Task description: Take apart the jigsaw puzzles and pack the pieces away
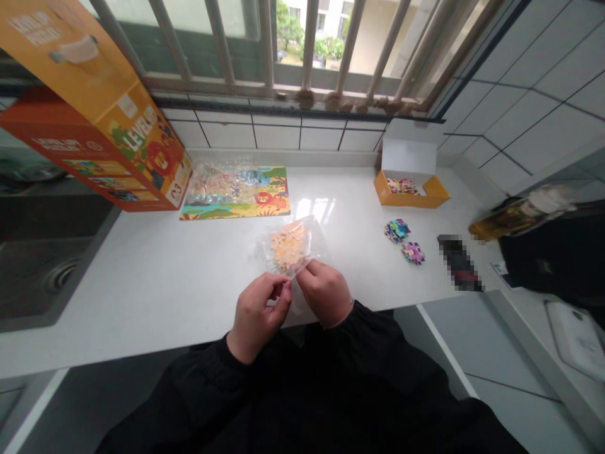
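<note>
Both of my hands pinch the near edge of a clear plastic bag (290, 246) filled with yellow-orange puzzle pieces, held just above the white counter (155, 284). My left hand (258, 315) grips the bag's lower left corner between thumb and fingers. My right hand (326, 293) grips the edge right beside it. The bag's far part rests toward the counter.
An orange puzzle box (108, 126) stands at the back left beside a colourful puzzle picture (236, 195) with another clear bag on it. A small open orange box (409, 189) and two piles of puzzle pieces (404, 239) lie right. A sink (42, 265) is left.
</note>
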The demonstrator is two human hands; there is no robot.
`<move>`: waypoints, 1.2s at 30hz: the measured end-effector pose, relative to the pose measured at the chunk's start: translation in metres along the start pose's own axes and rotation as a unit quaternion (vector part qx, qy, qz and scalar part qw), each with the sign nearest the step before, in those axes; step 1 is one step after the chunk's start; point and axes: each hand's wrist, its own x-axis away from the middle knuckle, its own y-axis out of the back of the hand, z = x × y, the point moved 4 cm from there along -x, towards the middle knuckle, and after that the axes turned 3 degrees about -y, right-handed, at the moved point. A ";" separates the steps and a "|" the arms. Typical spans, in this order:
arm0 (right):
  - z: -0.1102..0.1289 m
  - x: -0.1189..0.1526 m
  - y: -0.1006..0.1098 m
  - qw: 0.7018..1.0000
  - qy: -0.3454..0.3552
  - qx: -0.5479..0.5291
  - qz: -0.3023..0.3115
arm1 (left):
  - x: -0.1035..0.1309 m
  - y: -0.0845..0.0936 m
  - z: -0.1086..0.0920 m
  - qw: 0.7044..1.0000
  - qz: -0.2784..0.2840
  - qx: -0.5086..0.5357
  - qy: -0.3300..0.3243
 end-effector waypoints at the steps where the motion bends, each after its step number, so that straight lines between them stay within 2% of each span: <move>1: 0.000 -0.006 -0.006 1.000 -0.007 0.007 0.009 | 0.000 0.001 0.000 1.000 -0.003 -0.001 0.000; 4: 0.001 -0.010 -0.013 0.999 -0.008 0.008 0.039 | 0.000 0.001 0.000 1.000 -0.006 0.001 -0.002; 6: 0.001 0.000 -0.006 0.999 0.010 -0.019 0.031 | 0.001 0.001 0.001 1.000 -0.004 0.005 -0.002; 8: -0.003 0.016 0.008 0.996 0.036 -0.075 -0.015 | 0.001 0.000 0.002 1.000 -0.001 0.007 0.000; 10: -0.017 0.034 0.027 0.987 0.042 -0.131 -0.083 | 0.002 -0.001 0.003 1.000 0.000 0.008 -0.001; 12: -0.046 0.048 0.044 0.982 -0.009 -0.130 -0.136 | 0.001 -0.002 0.004 1.000 0.000 0.009 -0.004; 15: -0.111 0.066 0.060 0.971 -0.175 -0.001 -0.164 | 0.001 -0.002 0.004 1.000 0.000 0.011 -0.006; 17: -0.155 0.077 0.064 0.956 -0.247 0.085 -0.134 | 0.001 -0.002 0.005 1.000 0.003 0.015 -0.003; 19: -0.195 0.089 0.065 0.929 -0.321 0.146 -0.109 | 0.002 -0.003 0.005 1.000 0.006 0.019 0.000; 22: -0.232 0.102 0.059 0.912 -0.372 0.173 -0.031 | 0.002 -0.003 0.006 1.000 0.010 0.022 0.001; 24: -0.244 0.107 0.054 0.910 -0.383 0.153 0.028 | 0.002 -0.004 0.007 1.000 0.013 0.021 0.003; 26: -0.249 0.108 0.052 0.904 -0.401 0.140 0.061 | 0.002 -0.004 0.007 1.000 0.016 0.019 0.006; 32: -0.251 0.097 0.059 0.880 -0.440 0.154 0.087 | 0.001 -0.003 0.007 1.000 0.017 0.023 0.012; 36: -0.257 0.098 0.062 0.855 -0.483 0.174 0.070 | -0.001 -0.002 0.004 1.000 0.013 0.019 0.011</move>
